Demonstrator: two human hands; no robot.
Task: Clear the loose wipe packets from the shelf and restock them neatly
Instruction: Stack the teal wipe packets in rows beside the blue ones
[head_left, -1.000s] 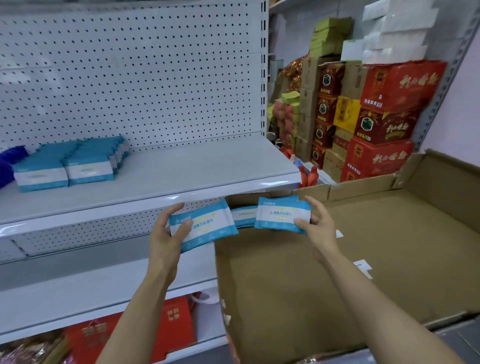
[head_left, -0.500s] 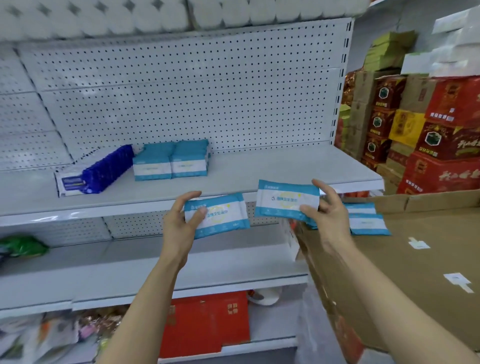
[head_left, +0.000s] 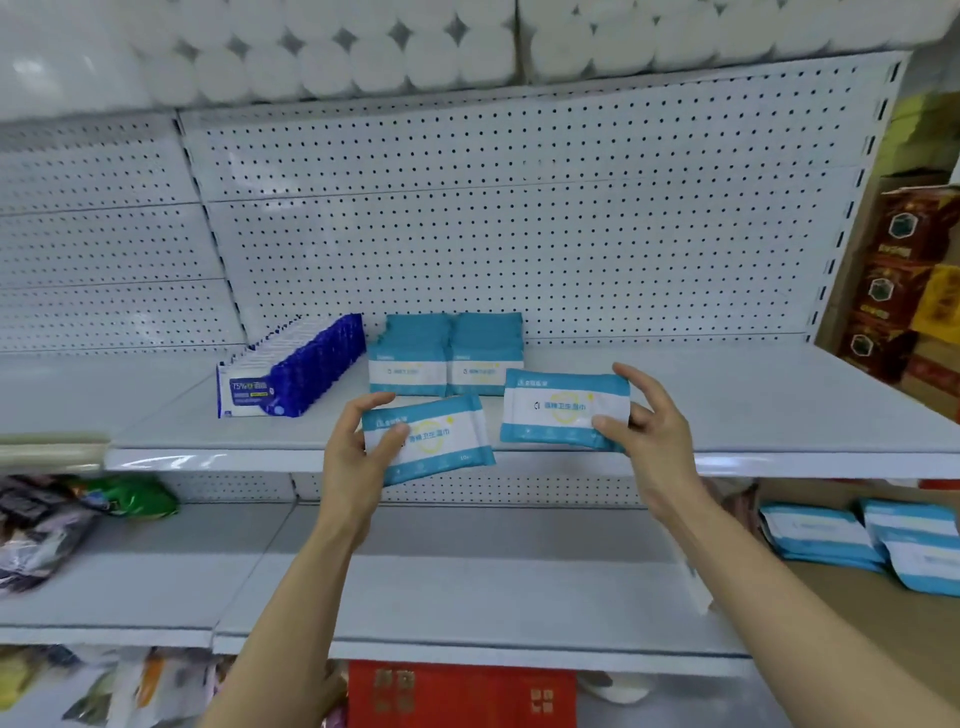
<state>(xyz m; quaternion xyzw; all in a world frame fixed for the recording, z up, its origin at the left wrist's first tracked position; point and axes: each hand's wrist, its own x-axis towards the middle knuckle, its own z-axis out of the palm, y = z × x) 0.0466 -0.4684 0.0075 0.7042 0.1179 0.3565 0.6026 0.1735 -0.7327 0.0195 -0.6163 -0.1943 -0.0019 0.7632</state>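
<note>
A person is holding two teal-and-white wipe packets in front of a white metal shelf (head_left: 727, 415) backed by pegboard. The left hand (head_left: 358, 452) is gripping the left packet (head_left: 434, 439) by its left end, thumb on the face and fingers curled behind it. The right hand (head_left: 649, 431) is pinching the right packet (head_left: 563, 408) at its right end, thumb in front and fingers behind. Both packets are hovering over the shelf's front edge, just beside each other and apart. Behind them on the shelf, two rows of matching teal packets (head_left: 447, 358) are standing upright side by side, with a row of dark blue wipe packs (head_left: 296, 374) just to their left. In the cardboard box (head_left: 857, 623) at lower right, more loose teal packets (head_left: 872, 540) are lying overlapped. Toilet paper rolls (head_left: 415, 47) are filling the top shelf.
</note>
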